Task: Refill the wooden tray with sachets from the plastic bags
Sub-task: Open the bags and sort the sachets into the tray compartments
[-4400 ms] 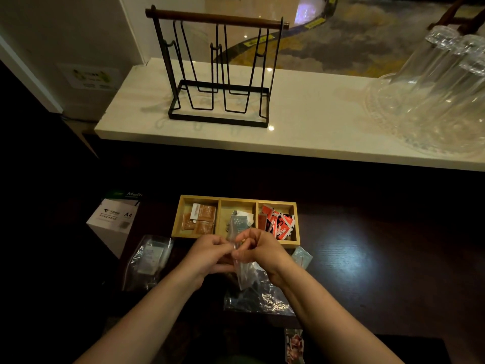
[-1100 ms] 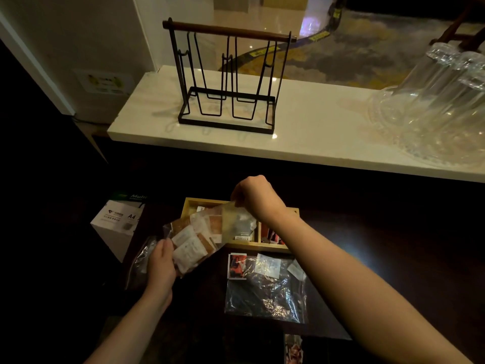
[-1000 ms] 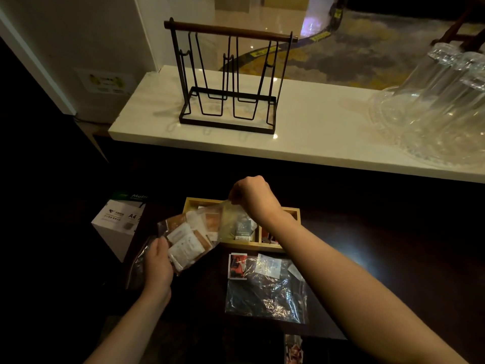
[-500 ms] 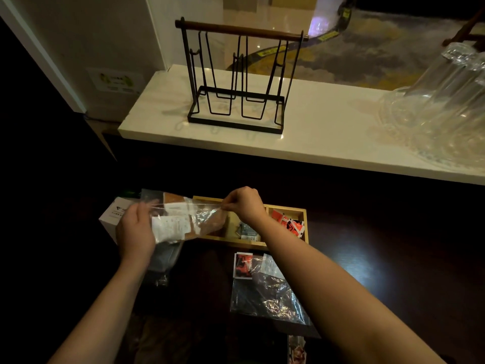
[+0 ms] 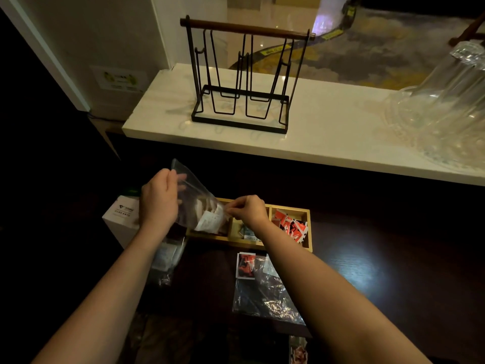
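Tipping a clear plastic bag (image 5: 195,199) over the wooden tray (image 5: 310,232), the person has its closed end raised in the left hand (image 5: 158,199), whose fingers curl round the film, while the right hand (image 5: 248,208) pinches the lower edge at the mouth, just above the tray's left compartment. Brown and white sachets (image 5: 210,219) have slid down to that low end. The tray sits on the dark tabletop (image 5: 380,258) at the far side of the working area; its middle compartment holds a few pale packets and its right one holds red sachets (image 5: 290,227).

To do this well, I would say the mouth should be kept low and inside the left compartment's walls, with the raised end shaken gently so the sachets slide out a few at a time and do not spill over the divider. The right hand's pinch ought to hold the opening wide, not fold it shut.

Nearer the person lies a flattened bag (image 5: 265,292) with a red sachet at its far end, and another crumpled bag (image 5: 166,258) lies below the left wrist. A white box (image 5: 119,216) stands left of the tray; it carries a small dark logo and lines of print too small to read. On the pale counter (image 5: 328,122) beyond stand a black wire rack (image 5: 241,74) and glassware (image 5: 446,101). A sticker on the wall is not legible.
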{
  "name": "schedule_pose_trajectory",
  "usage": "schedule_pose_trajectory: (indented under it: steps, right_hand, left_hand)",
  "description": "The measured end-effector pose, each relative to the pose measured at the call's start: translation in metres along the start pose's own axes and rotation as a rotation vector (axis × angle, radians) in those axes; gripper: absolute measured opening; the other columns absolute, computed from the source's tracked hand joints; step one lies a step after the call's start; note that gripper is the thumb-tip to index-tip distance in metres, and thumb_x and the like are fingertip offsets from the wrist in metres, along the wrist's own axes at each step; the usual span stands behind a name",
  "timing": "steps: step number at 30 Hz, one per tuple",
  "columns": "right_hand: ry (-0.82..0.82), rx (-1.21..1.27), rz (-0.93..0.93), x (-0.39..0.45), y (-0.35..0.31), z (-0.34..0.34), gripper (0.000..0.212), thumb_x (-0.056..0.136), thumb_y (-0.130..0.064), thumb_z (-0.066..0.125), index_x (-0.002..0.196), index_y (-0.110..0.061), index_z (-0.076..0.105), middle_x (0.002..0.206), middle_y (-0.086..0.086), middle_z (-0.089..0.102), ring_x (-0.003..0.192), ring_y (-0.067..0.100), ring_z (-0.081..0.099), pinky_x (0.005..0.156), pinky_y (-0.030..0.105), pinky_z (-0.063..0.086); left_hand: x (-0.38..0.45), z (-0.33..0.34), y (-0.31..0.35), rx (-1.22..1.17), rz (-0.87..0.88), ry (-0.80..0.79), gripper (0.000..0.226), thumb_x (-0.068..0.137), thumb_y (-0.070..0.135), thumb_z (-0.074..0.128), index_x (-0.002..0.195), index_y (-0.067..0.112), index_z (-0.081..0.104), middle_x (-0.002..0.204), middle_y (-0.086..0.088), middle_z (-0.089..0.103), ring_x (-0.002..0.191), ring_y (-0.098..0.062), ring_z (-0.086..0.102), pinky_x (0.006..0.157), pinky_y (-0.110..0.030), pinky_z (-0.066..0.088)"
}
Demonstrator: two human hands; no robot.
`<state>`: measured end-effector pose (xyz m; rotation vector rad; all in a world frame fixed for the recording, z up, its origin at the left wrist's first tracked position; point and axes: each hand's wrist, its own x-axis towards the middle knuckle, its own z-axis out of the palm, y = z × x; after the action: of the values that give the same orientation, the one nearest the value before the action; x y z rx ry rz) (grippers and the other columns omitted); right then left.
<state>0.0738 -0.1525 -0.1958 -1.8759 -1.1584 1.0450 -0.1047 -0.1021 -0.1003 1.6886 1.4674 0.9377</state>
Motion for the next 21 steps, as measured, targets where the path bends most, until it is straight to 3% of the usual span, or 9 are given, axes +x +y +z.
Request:
schedule_pose_trajectory:
  steps: [5, 7, 11, 16, 19, 21]
  right_hand:
    - [0.013, 0.114, 0.039, 0.0, -0.005, 0.0, 0.005, 0.082, -0.007, 0.069, 0.082, -0.012, 0.069, 0.093, 0.008, 0.071, 0.088, 0.021, 0.068, 0.08, 0.034, 0.059]
    - [0.006, 0.129, 0.05, 0.001, -0.005, -0.001, 0.013, 0.082, -0.006, 0.069, 0.076, -0.017, 0.065, 0.088, 0.003, 0.068, 0.086, 0.02, 0.068, 0.078, 0.032, 0.059]
    - [0.003, 0.106, 0.063, 0.003, -0.006, 0.0, 0.02, 0.08, -0.004, 0.07, 0.071, -0.018, 0.06, 0.083, 0.003, 0.066, 0.081, 0.018, 0.068, 0.076, 0.03, 0.059]
    - [0.029, 0.073, 0.063, 0.005, -0.006, 0.001, 0.024, 0.08, -0.003, 0.069, 0.068, -0.02, 0.057, 0.086, 0.007, 0.068, 0.081, 0.018, 0.067, 0.079, 0.033, 0.059]
    - [0.029, 0.123, 0.049, 0.006, -0.008, 0.004, 0.022, 0.082, -0.005, 0.067, 0.069, -0.019, 0.056, 0.077, -0.001, 0.064, 0.073, 0.011, 0.064, 0.074, 0.027, 0.058]
    - [0.004, 0.115, 0.048, 0.009, -0.011, 0.006, 0.023, 0.083, -0.002, 0.065, 0.07, -0.018, 0.056, 0.08, 0.002, 0.064, 0.077, 0.016, 0.066, 0.073, 0.027, 0.058]
  left_hand:
    - [0.01, 0.003, 0.015, 0.059, 0.053, -0.084, 0.027, 0.1, 0.024, 0.034, 0.082, 0.021, 0.054, 0.108, 0.0, 0.066, 0.093, -0.016, 0.066, 0.063, -0.034, 0.056]
    - [0.014, 0.005, 0.018, 0.083, 0.058, -0.118, 0.028, 0.1, 0.025, 0.035, 0.08, 0.02, 0.054, 0.107, 0.002, 0.065, 0.091, -0.014, 0.065, 0.062, -0.032, 0.055]
    - [0.02, 0.006, 0.022, 0.133, 0.079, -0.116, 0.032, 0.099, 0.027, 0.037, 0.079, 0.011, 0.055, 0.107, -0.003, 0.069, 0.088, -0.015, 0.067, 0.066, -0.04, 0.058]
    - [0.023, 0.003, 0.023, 0.212, 0.102, -0.122, 0.033, 0.096, 0.033, 0.038, 0.069, 0.02, 0.053, 0.099, -0.003, 0.071, 0.082, -0.016, 0.068, 0.069, -0.048, 0.059]
    - [0.023, 0.0, 0.025, 0.219, 0.119, -0.103, 0.033, 0.096, 0.035, 0.038, 0.076, 0.016, 0.057, 0.1, -0.002, 0.071, 0.082, -0.016, 0.068, 0.068, -0.046, 0.059]
    - [0.025, 0.0, 0.026, 0.226, 0.108, -0.08, 0.032, 0.097, 0.033, 0.037, 0.073, 0.02, 0.055, 0.103, -0.001, 0.071, 0.083, -0.015, 0.068, 0.068, -0.043, 0.059]
